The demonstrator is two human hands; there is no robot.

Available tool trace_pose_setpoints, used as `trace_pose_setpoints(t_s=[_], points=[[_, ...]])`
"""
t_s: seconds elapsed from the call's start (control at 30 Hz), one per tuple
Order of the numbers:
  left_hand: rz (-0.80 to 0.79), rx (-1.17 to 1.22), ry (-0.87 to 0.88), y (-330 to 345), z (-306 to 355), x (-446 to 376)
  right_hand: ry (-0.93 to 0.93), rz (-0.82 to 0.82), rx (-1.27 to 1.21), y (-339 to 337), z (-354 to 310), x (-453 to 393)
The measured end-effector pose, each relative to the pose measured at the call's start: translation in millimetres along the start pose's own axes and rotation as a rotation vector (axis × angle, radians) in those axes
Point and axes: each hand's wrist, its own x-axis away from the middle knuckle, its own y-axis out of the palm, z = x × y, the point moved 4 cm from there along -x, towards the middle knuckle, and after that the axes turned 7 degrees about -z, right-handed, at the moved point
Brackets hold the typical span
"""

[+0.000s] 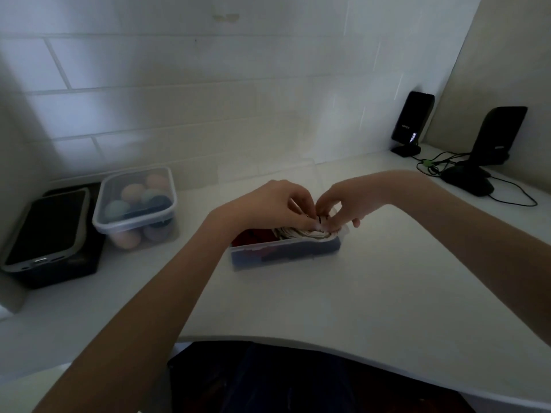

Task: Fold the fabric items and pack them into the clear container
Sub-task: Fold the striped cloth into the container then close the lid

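Writing: small pale lettering on black stand [413,122] at 2 o'clock, too blurred to read. Clear container [284,254] at bench [372,293] centre, long axis running 9 to 3 o'clock, right end tipped slightly toward 2. Inside: red fabric [253,236] at left, dark blue fabric [316,248] low along front wall, white fabric [310,234] on top at right. Left hand [274,205] and right hand [347,198] together above container, fingertips pinching white fabric. Lidded tub of coloured balls [135,204] at 10 o'clock; phone [44,231] at 9.
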Motion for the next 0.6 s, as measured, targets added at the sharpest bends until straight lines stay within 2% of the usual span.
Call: trace_pose_setpoints(t_s=[0.13,0.3,0.4,0.53,0.6], points=[[0.012,0.014,0.074,5,6,0,-0.032,0.079,-0.035,4,1,-2],[-0.024,0.053,0.123,6,8,4,-0.014,0.273,0.108,13,-2,-9],[-0.001,-0.008,0.080,5,1,2,-0.049,0.328,0.044,8,2,-10],[-0.063,-0.111,0.027,11,0,-3,-0.198,0.531,-0.039,-3,-3,5],[-0.075,-0.156,0.027,14,2,-6,-0.208,0.499,-0.043,0,-11,10]])
